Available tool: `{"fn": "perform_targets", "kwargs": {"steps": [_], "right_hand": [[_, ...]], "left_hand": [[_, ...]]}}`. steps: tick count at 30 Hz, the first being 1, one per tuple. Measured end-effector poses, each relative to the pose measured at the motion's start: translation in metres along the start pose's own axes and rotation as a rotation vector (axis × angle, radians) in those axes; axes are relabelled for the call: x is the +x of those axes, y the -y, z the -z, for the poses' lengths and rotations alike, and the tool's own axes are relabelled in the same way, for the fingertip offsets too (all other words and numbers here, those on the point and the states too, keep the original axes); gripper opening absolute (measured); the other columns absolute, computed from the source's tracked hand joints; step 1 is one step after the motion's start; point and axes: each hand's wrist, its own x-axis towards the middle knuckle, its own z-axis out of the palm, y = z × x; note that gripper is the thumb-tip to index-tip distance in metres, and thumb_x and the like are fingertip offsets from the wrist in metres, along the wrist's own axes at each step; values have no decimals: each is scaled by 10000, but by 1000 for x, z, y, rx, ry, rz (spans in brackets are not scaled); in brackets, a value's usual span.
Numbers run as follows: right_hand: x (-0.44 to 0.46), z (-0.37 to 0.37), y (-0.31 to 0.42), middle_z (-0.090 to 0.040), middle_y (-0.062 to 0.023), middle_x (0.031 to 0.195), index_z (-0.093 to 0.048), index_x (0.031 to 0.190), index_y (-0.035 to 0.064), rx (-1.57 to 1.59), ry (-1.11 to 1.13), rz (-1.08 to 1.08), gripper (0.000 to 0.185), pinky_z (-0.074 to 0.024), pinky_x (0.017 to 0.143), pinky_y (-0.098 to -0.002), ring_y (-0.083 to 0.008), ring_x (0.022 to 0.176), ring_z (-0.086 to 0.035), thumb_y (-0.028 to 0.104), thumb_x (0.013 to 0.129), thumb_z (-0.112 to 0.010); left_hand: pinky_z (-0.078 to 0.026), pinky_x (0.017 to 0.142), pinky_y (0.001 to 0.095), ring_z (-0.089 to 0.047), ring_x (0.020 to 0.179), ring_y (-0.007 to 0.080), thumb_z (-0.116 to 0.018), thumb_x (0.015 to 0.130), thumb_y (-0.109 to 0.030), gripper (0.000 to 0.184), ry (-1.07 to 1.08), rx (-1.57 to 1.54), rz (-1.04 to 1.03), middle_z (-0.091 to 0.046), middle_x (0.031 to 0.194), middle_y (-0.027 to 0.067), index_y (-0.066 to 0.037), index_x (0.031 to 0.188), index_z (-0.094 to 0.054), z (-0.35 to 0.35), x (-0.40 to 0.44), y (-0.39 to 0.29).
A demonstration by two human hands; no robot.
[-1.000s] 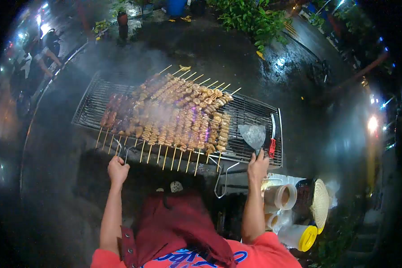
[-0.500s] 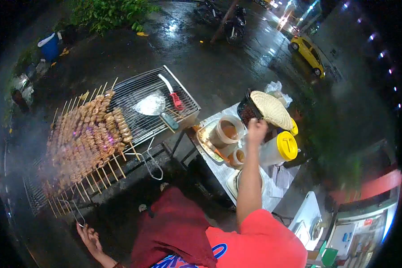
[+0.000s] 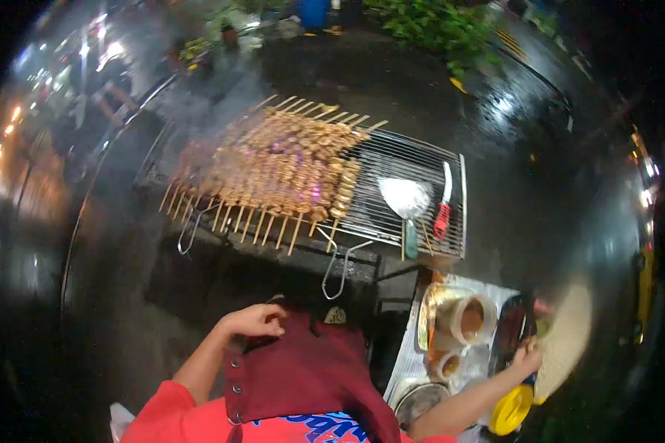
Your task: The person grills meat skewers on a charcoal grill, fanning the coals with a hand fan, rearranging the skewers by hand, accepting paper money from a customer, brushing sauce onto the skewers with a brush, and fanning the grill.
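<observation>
Rows of skewered meat (image 3: pixel 281 170) cover the left and middle of the grill (image 3: pixel 391 148), with smoke over the left end. On the bare right part lie a scraper (image 3: pixel 406 199) with a green handle and a red-handled knife (image 3: pixel 443 210). My left hand (image 3: pixel 258 320) is held over the maroon apron (image 3: pixel 295 362), fingers curled, its hold unclear. At the side table my right hand (image 3: pixel 527 357) is closed on the edge of a woven fan (image 3: pixel 565 343), beside a dark container (image 3: pixel 511 328).
The side table (image 3: pixel 403 362) at lower right holds a tub of brown sauce (image 3: pixel 471 319), a smaller sauce cup (image 3: pixel 448 364), a round pot (image 3: pixel 421 402) and a yellow-lidded container (image 3: pixel 511 410). Wire handles (image 3: pixel 340 277) stick out from the grill's near side.
The view has swung back left. My right hand left the scraper on the grill and has taken hold of the fan, which is now tilted. My left hand has left the wire handle and come to the apron.
</observation>
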Motion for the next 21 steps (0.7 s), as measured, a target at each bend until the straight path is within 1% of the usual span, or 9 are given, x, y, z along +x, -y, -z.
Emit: {"fn": "perform_targets", "kwargs": {"steps": [3, 6, 9, 10, 12, 16, 18, 19, 21], "right_hand": [[-181, -180, 33, -538, -112, 985, -554, 950, 24, -168, 180, 170, 194, -477, 714, -313, -208, 817, -547, 187, 856, -506], [-294, -227, 17, -499, -177, 1120, -441, 1239, 0, -741, 841, 492, 427, -348, 970, -374, -287, 1073, -471, 110, 837, -532], [-328, -249, -5, -513, -186, 1119, -483, 1188, -37, -821, 1011, 509, 426, -366, 937, -402, -307, 1057, -490, 69, 794, -606], [-331, -264, -5, -545, -189, 1087, -540, 1123, -37, -947, 1031, 584, 366, -404, 890, -398, -307, 1005, -532, 75, 786, -628], [-312, -274, -17, -549, -160, 1111, -529, 1148, -24, -782, 941, 171, 353, -413, 830, -362, -219, 932, -513, 132, 838, -595], [-348, -367, 18, -586, -125, 1106, -547, 1161, -32, -761, 462, -456, 338, -437, 821, -299, -127, 895, -531, 223, 943, -505], [-288, -342, 0, -564, -145, 1148, -495, 1213, -45, -440, 487, -388, 395, -408, 913, -330, -198, 1001, -533, 249, 950, -474], [-241, -326, -7, -555, -154, 1163, -470, 1235, -45, -233, 417, -417, 425, -390, 951, -344, -236, 1046, -529, 269, 947, -468], [-185, -320, 13, -527, -169, 1211, -412, 1284, -27, -151, 341, -289, 497, -387, 965, -368, -287, 1087, -526, 312, 927, -482]], "left_hand": [[-466, 764, 286, -546, 852, 114, -700, 790, -192, 536, -123, -414, -378, -596, 986, 50, -20, 1241, -468, -7, 14, -95], [-446, 875, 320, -529, 1033, 165, -689, 797, -146, 575, -249, -855, -415, -541, 1153, 73, -53, 1288, -406, -9, 38, -165], [-412, 950, 332, -499, 1127, 196, -678, 810, -140, 606, -353, -1450, -678, -496, 1257, 77, -46, 1318, -361, -4, 85, -156], [-404, 958, 323, -501, 1123, 193, -645, 837, -143, 584, -361, -1411, -685, -488, 1278, 70, -46, 1331, -350, 3, 75, -167], [-410, 942, 318, -508, 1107, 184, -631, 851, -148, 512, -412, -901, -511, -512, 1249, 69, -38, 1294, -400, 12, 66, -159], [-460, 829, 305, -565, 923, 160, -613, 875, -221, 365, -507, -780, -588, -612, 1017, 61, 0, 1156, -536, 15, 92, -114], [-499, 722, 278, -586, 810, 139, -634, 859, -240, 414, 0, -684, -224, -629, 899, 77, 27, 1154, -522, 51, 73, -106], [-497, 765, 286, -595, 851, 135, -636, 846, -142, 370, -64, -310, -497, -627, 976, 73, 15, 1160, -521, 54, 83, -81], [-536, 648, 296, -626, 769, 153, -628, 844, -194, 415, -5, -340, -570, -633, 891, 95, 38, 1167, -506, 82, 42, -57]]}}
